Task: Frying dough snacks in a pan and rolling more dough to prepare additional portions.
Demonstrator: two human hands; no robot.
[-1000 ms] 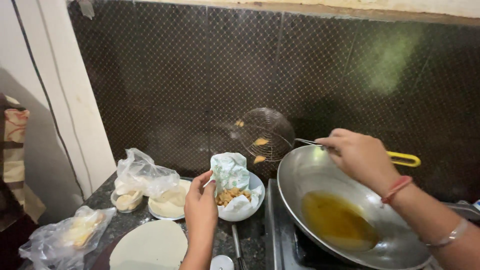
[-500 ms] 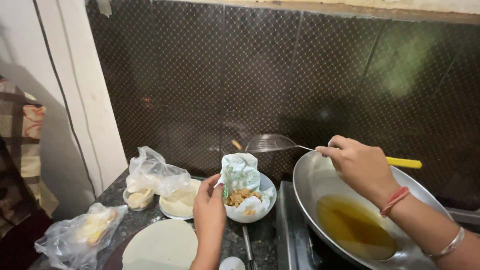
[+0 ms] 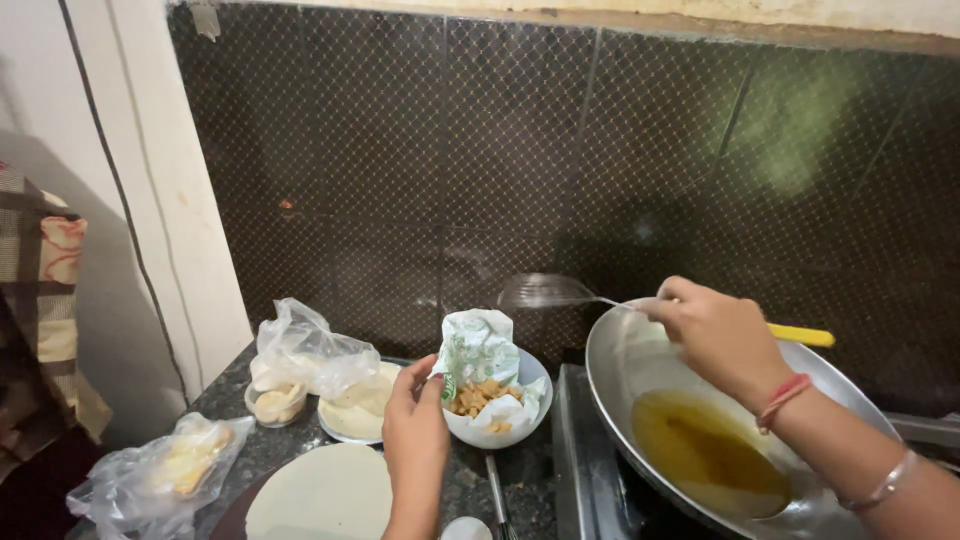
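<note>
**Bowl and skimmer at the stove**

A white bowl (image 3: 497,425), paper-lined and part-filled with small golden fried pieces, stands on the dark counter just left of the stove. A round wire-mesh skimmer (image 3: 545,291) is held level and empty above it, handle angled toward the pan.

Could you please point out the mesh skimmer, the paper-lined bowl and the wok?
mesh skimmer (image 3: 545,291), head view, on its round mesh.
paper-lined bowl (image 3: 500,432), head view, on its white front wall.
wok (image 3: 625,350), head view, on its bare inner wall.
</note>
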